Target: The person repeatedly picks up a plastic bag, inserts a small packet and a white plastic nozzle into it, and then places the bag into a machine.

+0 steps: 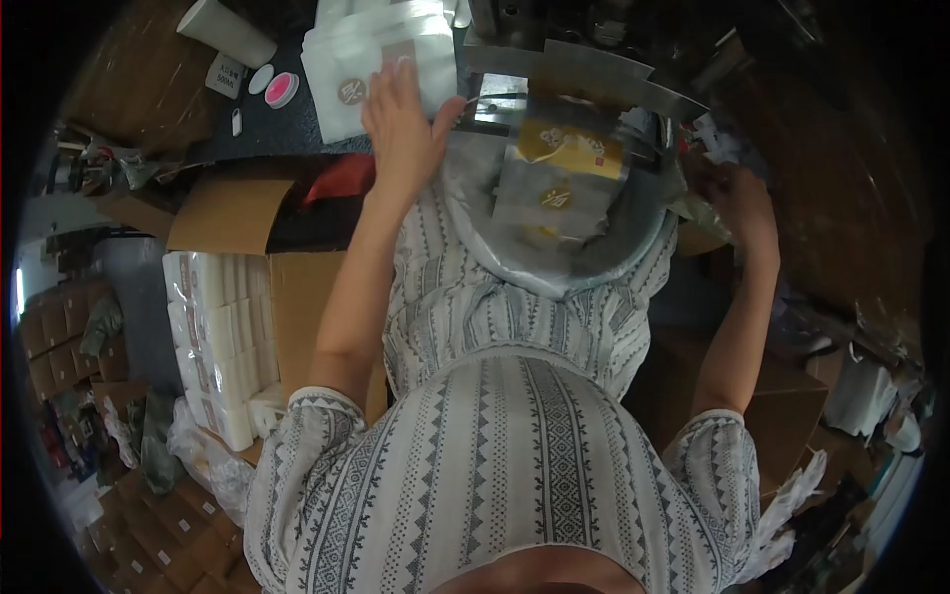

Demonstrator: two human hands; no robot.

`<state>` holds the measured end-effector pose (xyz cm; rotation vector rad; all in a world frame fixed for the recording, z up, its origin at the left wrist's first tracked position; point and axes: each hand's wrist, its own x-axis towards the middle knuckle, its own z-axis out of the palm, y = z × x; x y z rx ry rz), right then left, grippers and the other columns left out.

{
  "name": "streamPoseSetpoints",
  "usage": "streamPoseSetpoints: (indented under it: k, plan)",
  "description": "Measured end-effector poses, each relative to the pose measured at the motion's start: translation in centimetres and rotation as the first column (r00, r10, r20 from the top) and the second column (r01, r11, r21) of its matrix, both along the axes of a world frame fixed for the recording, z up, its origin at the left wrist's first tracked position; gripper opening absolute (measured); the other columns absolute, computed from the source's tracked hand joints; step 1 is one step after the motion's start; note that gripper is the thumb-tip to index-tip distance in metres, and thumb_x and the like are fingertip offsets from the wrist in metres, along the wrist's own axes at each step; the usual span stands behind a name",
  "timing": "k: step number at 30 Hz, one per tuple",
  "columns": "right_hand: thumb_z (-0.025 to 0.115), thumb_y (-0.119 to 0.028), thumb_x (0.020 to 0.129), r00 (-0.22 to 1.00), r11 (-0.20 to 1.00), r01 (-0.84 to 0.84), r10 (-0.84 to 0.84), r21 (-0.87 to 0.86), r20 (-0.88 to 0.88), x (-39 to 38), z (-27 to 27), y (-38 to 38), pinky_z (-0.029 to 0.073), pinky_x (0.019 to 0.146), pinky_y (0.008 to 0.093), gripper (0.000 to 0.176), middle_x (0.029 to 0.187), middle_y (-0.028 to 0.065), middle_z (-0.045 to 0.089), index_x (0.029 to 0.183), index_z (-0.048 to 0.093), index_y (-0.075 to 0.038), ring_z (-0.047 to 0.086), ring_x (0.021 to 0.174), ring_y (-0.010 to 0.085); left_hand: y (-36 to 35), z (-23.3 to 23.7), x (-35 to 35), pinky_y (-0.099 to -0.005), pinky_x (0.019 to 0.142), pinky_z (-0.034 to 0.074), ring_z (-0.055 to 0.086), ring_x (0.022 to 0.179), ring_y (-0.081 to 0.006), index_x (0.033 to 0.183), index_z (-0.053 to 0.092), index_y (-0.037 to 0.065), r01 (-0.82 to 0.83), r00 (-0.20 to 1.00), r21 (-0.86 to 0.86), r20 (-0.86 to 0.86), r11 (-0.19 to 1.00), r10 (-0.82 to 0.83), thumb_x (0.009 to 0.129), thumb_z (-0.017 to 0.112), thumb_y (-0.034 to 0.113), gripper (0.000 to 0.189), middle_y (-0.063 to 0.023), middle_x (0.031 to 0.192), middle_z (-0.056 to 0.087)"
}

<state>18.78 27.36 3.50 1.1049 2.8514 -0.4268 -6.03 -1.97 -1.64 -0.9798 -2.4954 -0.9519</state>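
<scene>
My left hand (401, 124) lies flat on a stack of white pouches (336, 84) printed with a round brown mark, its fingers stretched and its thumb out to the side. In front of my lap sits a round basin lined with clear plastic (505, 262). Inside it are flat pouches (554, 188), one with a yellow panel and a gold mark. Over on the right, my right hand (742, 203) has its fingers curled in shadow beside a pale, crumpled packet (698, 208). What those fingers hold is too dark to make out.
A white cup (226, 35) lies tipped at the upper left, near a pink round tub (281, 90). Below stands an open cardboard box (307, 307) beside wrapped white packs (223, 337). A dark metal machine (594, 64) rises behind the basin. More cartons (158, 525) cover the floor.
</scene>
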Motion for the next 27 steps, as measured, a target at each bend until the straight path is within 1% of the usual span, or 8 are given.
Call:
streamPoseSetpoints:
  k: [1, 5, 9, 10, 17, 19, 20, 27]
  plan:
    - [0.06, -0.016, 0.081, 1.0, 0.999, -0.012, 0.012, -0.038, -0.007, -0.1, -0.2, 0.2, 0.05, 0.078, 0.0418, 0.024, 0.096, 0.0205, 0.066, 0.102, 0.068, -0.005, 0.063, 0.093, 0.0366, -0.9, -0.8, -0.7, -0.0327, 0.08, 0.048, 0.061, 0.098, -0.0264, 0.114, 0.057, -0.001, -0.249, 0.845, -0.279, -0.53, 0.927, 0.067, 0.088, 0.064, 0.025, 0.037, -0.0169, 0.111, 0.061]
    - [0.063, -0.021, 0.081, 0.986, 0.991, 0.03, -0.051, -0.13, -0.162, 0.0, -0.3, 0.2, 0.051, 0.075, 0.039, 0.025, 0.093, 0.0193, 0.068, 0.097, 0.069, -0.003, 0.067, 0.088, 0.0327, -4.4, -2.1, 0.9, -0.0366, 0.084, 0.046, 0.057, 0.103, -0.0315, 0.109, 0.059, 0.003, -0.057, 0.894, -0.306, -0.44, 0.95, -0.088, 0.082, 0.069, 0.019, 0.033, -0.0156, 0.11, 0.059]
    - [0.069, -0.018, 0.08, 0.9, 0.937, 0.006, -0.158, -0.35, -0.407, -0.7, 2.4, -2.6, 0.05, 0.068, 0.0316, 0.024, 0.084, 0.0135, 0.068, 0.096, 0.067, -0.001, 0.066, 0.078, 0.0215, -6.7, 0.4, 2.5, -0.0389, 0.071, 0.047, 0.058, 0.087, -0.0339, 0.099, 0.062, 0.005, -0.042, 0.998, -0.228, -0.061, 0.973, 0.029, 0.075, 0.068, 0.008, 0.025, -0.0124, 0.093, 0.059]
    - [0.071, -0.017, 0.079, 0.849, 0.881, -0.15, -0.118, -0.449, -0.515, -1.5, 2.9, -4.4, 0.048, 0.066, 0.0291, 0.025, 0.082, 0.0104, 0.067, 0.097, 0.066, -0.001, 0.063, 0.074, 0.0173, -6.8, 1.3, 2.9, -0.0398, 0.066, 0.047, 0.058, 0.083, -0.0342, 0.097, 0.062, 0.006, -0.063, 0.997, -0.189, 0.027, 0.98, 0.069, 0.073, 0.067, 0.005, 0.024, -0.0115, 0.088, 0.059]
    - [0.068, -0.009, 0.083, 0.736, 0.787, -0.507, 0.183, -0.352, -0.651, -7.3, 3.5, -12.2, 0.047, 0.07, 0.0236, 0.022, 0.088, 0.0034, 0.064, 0.103, 0.064, -0.002, 0.059, 0.077, 0.0096, -5.9, 1.1, -0.4, -0.0401, 0.068, 0.048, 0.059, 0.084, -0.0323, 0.093, 0.061, 0.004, -0.268, 0.904, -0.12, -0.375, 0.956, 0.206, 0.07, 0.07, 0.005, 0.025, -0.01, 0.089, 0.059]
    - [0.068, -0.01, 0.083, 0.725, 0.772, -0.553, 0.259, -0.314, -0.639, -7.6, 2.7, -12.1, 0.048, 0.07, 0.0235, 0.022, 0.089, 0.0032, 0.064, 0.103, 0.064, -0.002, 0.059, 0.077, 0.0101, -4.0, -1.0, 0.3, -0.0389, 0.074, 0.049, 0.059, 0.089, -0.0319, 0.097, 0.061, 0.005, 0.019, 0.958, -0.17, -0.281, 0.985, -0.067, 0.07, 0.069, 0.005, 0.028, -0.0102, 0.095, 0.06]
    - [0.068, -0.01, 0.083, 0.712, 0.755, -0.592, 0.326, -0.282, -0.621, -7.8, 2.4, -12.0, 0.048, 0.071, 0.0233, 0.021, 0.091, 0.003, 0.065, 0.103, 0.064, -0.003, 0.06, 0.077, 0.0106, -3.7, -1.8, 1.2, -0.039, 0.079, 0.048, 0.058, 0.094, -0.0321, 0.105, 0.061, 0.006, -0.019, 0.92, -0.211, -0.386, 0.977, -0.065, 0.072, 0.066, 0.004, 0.033, -0.0106, 0.101, 0.06]
    - [0.068, -0.009, 0.082, 0.813, 0.714, -0.418, 0.017, -0.562, -0.582, -6.2, 1.5, -10.6, 0.048, 0.072, 0.0234, 0.022, 0.089, 0.0032, 0.064, 0.102, 0.064, -0.002, 0.061, 0.079, 0.0107, -6.5, 2.2, 3.6, -0.0374, 0.065, 0.049, 0.061, 0.077, -0.0298, 0.102, 0.065, 0.009, -0.074, 0.993, -0.153, -0.104, 0.985, 0.058, 0.077, 0.065, 0.003, 0.026, -0.0088, 0.085, 0.062]
